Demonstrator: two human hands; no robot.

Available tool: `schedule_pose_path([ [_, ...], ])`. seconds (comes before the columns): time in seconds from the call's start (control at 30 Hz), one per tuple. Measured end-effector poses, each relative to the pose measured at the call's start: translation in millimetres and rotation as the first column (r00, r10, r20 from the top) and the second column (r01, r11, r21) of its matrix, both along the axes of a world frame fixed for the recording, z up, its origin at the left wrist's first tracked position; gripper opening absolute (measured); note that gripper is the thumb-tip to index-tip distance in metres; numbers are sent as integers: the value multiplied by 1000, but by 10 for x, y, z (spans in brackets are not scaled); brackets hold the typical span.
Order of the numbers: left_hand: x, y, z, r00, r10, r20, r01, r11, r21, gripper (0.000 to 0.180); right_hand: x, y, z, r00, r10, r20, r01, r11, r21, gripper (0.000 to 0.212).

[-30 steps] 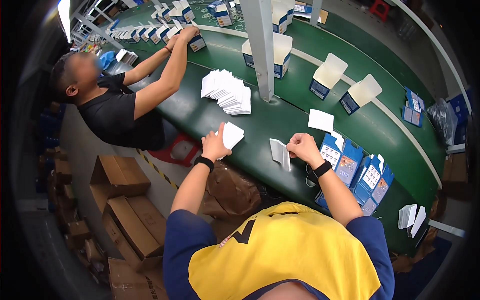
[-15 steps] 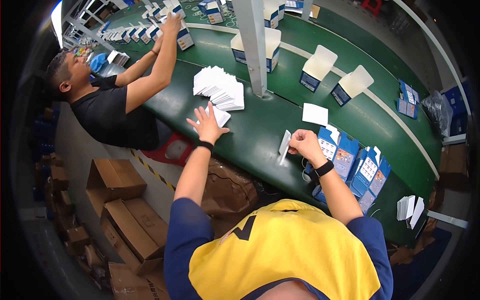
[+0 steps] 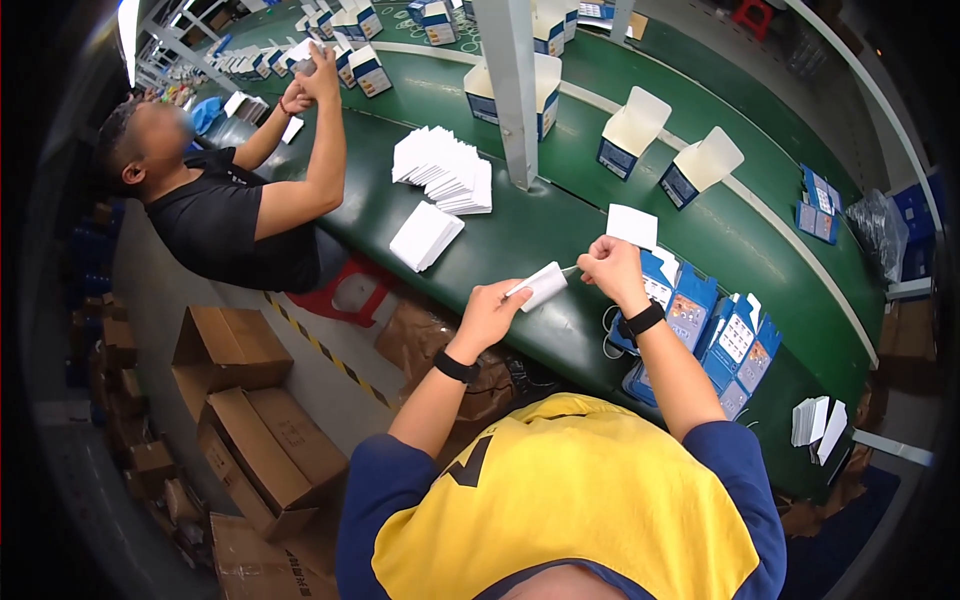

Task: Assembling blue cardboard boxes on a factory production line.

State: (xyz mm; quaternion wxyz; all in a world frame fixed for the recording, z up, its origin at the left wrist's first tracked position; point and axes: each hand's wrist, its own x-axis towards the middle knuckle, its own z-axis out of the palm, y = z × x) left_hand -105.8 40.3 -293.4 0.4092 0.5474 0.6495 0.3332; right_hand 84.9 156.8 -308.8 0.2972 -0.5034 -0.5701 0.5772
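Your left hand (image 3: pixel 496 313) grips one leaflet (image 3: pixel 546 286), your right hand (image 3: pixel 613 270) pinches a strand (image 3: pixel 569 268); the stack (image 3: pixel 427 237) by the bench's (image 3: pixel 520 232) near edge lies untouched.

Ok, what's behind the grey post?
Parts of an open blue carton with pale flaps show on both sides of the post. The stretch between is covered, so I can't tell if it's one carton or two.

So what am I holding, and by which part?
Your left hand holds a white paper piece by its left end. Your right hand is near its other end; whether it pinches something can't be told.
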Motion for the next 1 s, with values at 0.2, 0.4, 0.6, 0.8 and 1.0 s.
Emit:
schedule_pose_path([
  [0.2, -448, -295, -57, 916, 149, 374, -170, 985, 24, 27, -71, 19, -90, 983, -144, -117, 130, 984, -120, 14],
  [0.4, -1269, -263, -101, 454, 608, 651, -756, 650, -80, 25, -25, -270, -404, 771, 593, 235, -625, 775, 93, 12],
  [0.6, -1354, 257, -635, 130, 589, 798, -760, 576, -302, 32, -12, -148, -399, 722, 473, 505, -663, 683, 308, 18],
  [0.8, -1131, 328, -867, 469, 841, 271, -828, 525, -198, 57, 674, 1254, -601, 694, -42, 719, -158, 965, 208, 30],
  [1.0, -1019, 208, -796, 584, 806, 94, -780, 589, -212, 84, 629, 1556, -1053, 445, 56, 894, 79, 992, -101, 58],
])
